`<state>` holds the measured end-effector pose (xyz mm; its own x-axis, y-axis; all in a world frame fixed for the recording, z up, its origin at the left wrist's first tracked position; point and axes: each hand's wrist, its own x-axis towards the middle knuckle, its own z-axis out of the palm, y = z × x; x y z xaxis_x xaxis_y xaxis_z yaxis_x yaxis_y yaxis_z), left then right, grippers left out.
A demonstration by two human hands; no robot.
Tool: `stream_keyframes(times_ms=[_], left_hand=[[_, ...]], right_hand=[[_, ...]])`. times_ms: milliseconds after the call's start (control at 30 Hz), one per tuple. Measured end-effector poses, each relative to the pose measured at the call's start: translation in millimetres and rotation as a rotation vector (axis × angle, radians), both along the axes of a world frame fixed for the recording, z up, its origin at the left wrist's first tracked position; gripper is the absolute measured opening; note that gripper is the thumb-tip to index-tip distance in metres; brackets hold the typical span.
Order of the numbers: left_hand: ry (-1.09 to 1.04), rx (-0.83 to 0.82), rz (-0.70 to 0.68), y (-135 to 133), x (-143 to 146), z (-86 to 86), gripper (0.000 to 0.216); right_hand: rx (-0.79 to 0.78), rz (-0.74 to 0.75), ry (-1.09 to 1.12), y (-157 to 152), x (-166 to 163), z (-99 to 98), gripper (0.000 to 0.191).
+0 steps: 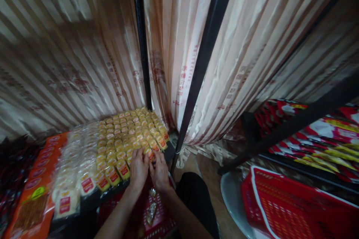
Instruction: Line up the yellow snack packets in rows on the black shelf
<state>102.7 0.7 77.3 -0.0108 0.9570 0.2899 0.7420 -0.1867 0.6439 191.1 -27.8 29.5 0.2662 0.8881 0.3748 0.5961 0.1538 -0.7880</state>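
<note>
My left hand [139, 168] and my right hand [159, 171] are close together at the front of the shelf. The fingers of both are closed around a small yellow snack packet [149, 152] with a red label, one hand on each side of it. Behind and to the left of it, rows of similar yellow packets [120, 134] stand packed tightly. Under my forearms is a red plastic basket [164, 224], with a few shiny wrapped packets [152, 213] inside.
White packets [86, 183] and an orange snack bag [35, 194] are on the shelf at left. Black metal posts [196, 67] rise before pleated curtains [168, 44]. A second red basket [288, 205] stands at right, below shelved red and yellow bags [316, 142].
</note>
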Motion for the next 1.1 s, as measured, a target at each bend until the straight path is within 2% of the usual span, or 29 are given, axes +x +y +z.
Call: stream_keyframes(times_ms=[200,367,433,533,667,800,1100], left_hand=[[0.042,0.056,-0.011,3,1,0.1,0.028],[0.080,0.159,0.013,-10,5,-1.5,0.028],[0.118,0.185,-0.050,-16,7,-5.5,0.026],[0.181,0.139,-0.139,-21,9,-13.7,0.025],[0.238,0.073,-0.120,-18,8,-22.2,0.027],[0.290,0.090,-0.103,-15,9,-26.2,0.028],[0.351,0.137,-0.130,-13,11,-29.9,0.028]], right_hand=[[-0.008,-0.008,0.071,4,-1,-6.0,0.046],[-0.026,0.002,0.117,7,-1,-6.3,0.052],[-0.021,0.007,0.139,7,-1,-7.6,0.051],[-0.020,0.020,0.155,5,0,-11.2,0.049],[0.019,0.006,0.027,-2,9,-14.2,0.047],[0.044,-0.059,-0.131,-1,21,-14.7,0.044],[0.040,-0.043,-0.159,8,23,-17.0,0.043]])
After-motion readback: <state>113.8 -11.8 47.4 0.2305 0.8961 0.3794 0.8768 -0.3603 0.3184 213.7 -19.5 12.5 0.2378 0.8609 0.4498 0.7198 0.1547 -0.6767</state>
